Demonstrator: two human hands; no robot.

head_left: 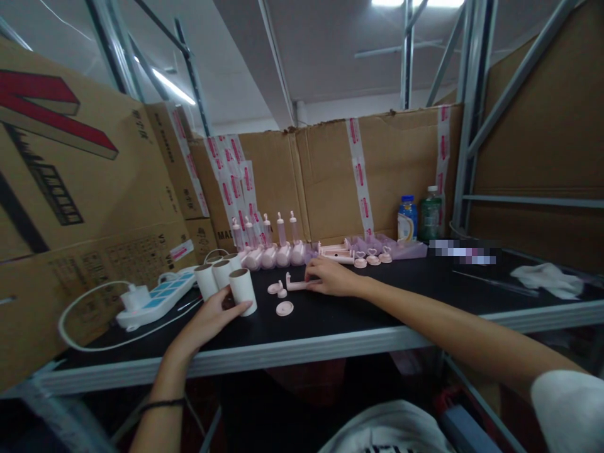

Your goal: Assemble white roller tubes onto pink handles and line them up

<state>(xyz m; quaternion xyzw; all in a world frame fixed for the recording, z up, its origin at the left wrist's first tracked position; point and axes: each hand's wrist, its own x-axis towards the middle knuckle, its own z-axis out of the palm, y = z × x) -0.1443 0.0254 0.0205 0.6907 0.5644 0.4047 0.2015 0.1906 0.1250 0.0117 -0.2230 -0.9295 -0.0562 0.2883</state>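
My left hand rests on the black table, its fingers against a white cylinder tube, the nearest of several white tubes. My right hand reaches across the table and touches a pink L-shaped plastic part. Small pink round caps lie between the two hands. A row of pink bottle-like pieces stands behind them.
A white and blue power strip with its cable lies at the left. Cardboard boxes wall the left and back. Two drink bottles, pink heart stands, a purple tray and a white cloth lie at the back right.
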